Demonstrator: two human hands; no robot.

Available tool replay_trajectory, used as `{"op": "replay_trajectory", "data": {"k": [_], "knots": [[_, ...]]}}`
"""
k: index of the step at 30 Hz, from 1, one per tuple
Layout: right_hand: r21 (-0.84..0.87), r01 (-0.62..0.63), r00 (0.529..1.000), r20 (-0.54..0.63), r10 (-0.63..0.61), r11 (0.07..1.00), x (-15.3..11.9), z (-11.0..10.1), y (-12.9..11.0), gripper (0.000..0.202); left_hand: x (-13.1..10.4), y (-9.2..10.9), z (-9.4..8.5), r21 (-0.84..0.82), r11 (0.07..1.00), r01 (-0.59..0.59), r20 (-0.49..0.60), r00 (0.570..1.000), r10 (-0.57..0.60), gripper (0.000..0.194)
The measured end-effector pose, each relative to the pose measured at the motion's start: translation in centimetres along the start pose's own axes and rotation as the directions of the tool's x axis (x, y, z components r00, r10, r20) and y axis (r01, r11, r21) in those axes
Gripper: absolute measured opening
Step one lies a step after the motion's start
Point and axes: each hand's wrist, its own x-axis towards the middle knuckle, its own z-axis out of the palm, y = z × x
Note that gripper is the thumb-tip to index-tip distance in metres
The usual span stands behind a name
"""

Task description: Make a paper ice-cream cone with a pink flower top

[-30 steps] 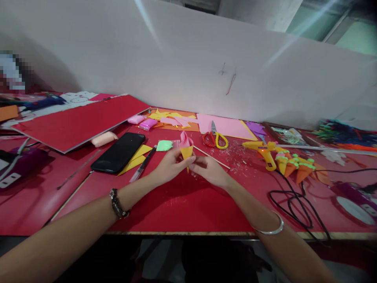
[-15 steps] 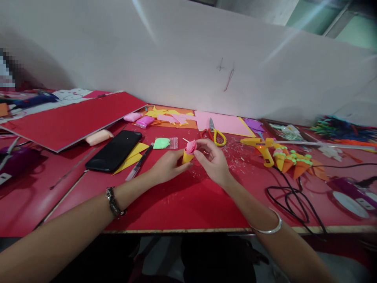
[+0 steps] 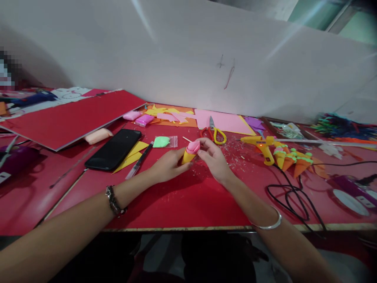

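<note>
My left hand is closed round a small yellow paper cone, which tilts up to the right. Soft pink clay fills the cone's top like a scoop of ice cream. The curled fingers of my right hand press on the clay's right side; thumb and fingertips touch it. A thin pale stick shows just behind the clay. Left of my hands lie a packet of green clay and a pen. Beyond my right hand are scissors with red and yellow handles.
A black phone lies on yellow paper at the left, near a large red board. On the right are a yellow glue gun, its looped black cable and several finished paper cones. Pink paper lies by the wall.
The cone and its pink clay have tipped further right, and more of the clay's rounded top shows. My right fingers have shifted slightly along the clay's side.
</note>
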Motion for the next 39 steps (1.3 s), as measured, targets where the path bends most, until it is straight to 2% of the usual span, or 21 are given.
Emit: {"op": "replay_trajectory", "data": {"k": [3, 6, 10, 12, 15, 18, 23, 29, 35, 39], "knots": [[0.007, 0.002, 0.999, -0.037, -0.002, 1.0, 0.0, 0.0, -0.1, 0.009, 0.0, 0.3, -0.2, -0.017, 1.0, -0.009, 0.019, 1.0, 0.009, 0.039], [-0.012, 0.007, 0.998, -0.069, -0.007, 1.0, 0.0, 0.0, -0.1, 0.006, 0.0, 0.5, -0.5, 0.003, 1.0, -0.016, -0.042, 0.999, 0.016, 0.047], [-0.031, 0.001, 0.999, -0.045, -0.003, 1.0, -0.1, 0.0, -0.1, 0.007, 0.1, 0.4, -0.6, 0.061, 0.998, 0.025, -0.11, 0.994, -0.018, 0.039], [-0.025, 0.018, 1.0, -0.023, -0.019, 1.0, -0.2, 0.1, -0.2, 0.008, 0.1, 0.4, -0.5, 0.062, 0.998, -0.006, -0.108, 0.994, 0.013, 0.036], [-0.067, 0.082, 0.997, 0.013, -0.081, 0.994, -0.5, 0.1, -0.1, 0.018, 0.2, 0.6, -0.6, 0.027, 0.997, -0.074, -0.115, 0.99, 0.077, 0.035], [-0.12, 0.124, 0.991, 0.06, -0.117, 0.985, -0.8, 0.0, 0.1, 0.034, 0.2, 0.7, -0.7, -0.031, 0.996, -0.088, -0.104, 0.991, 0.084, 0.037], [-0.017, 0.094, 0.985, 0.146, -0.091, 0.995, -0.9, -0.1, 0.1, 0.055, 0.1, 0.0, -0.8, -0.178, 0.98, -0.084, -0.09, 0.994, 0.069, 0.046], [0.006, 0.098, 0.971, 0.219, -0.097, 0.995, -0.8, -0.3, -0.1, 0.043, -0.1, -0.3, -0.6, -0.284, 0.955, -0.082, -0.054, 0.996, 0.069, 0.063], [-0.122, 0.163, 0.958, 0.256, -0.128, 0.979, -0.8, -0.6, -0.1, 0.037, -0.4, 0.5, -0.6, -0.376, 0.92, -0.111, 0.007, 0.992, 0.123, 0.075], [-0.199, 0.208, 0.95, 0.274, -0.149, 0.958, -0.8, -0.5, 0.0, 0.031, -0.4, 0.5, -0.6, -0.358, 0.922, -0.149, 0.003, 0.987, 0.16, 0.072]]}}
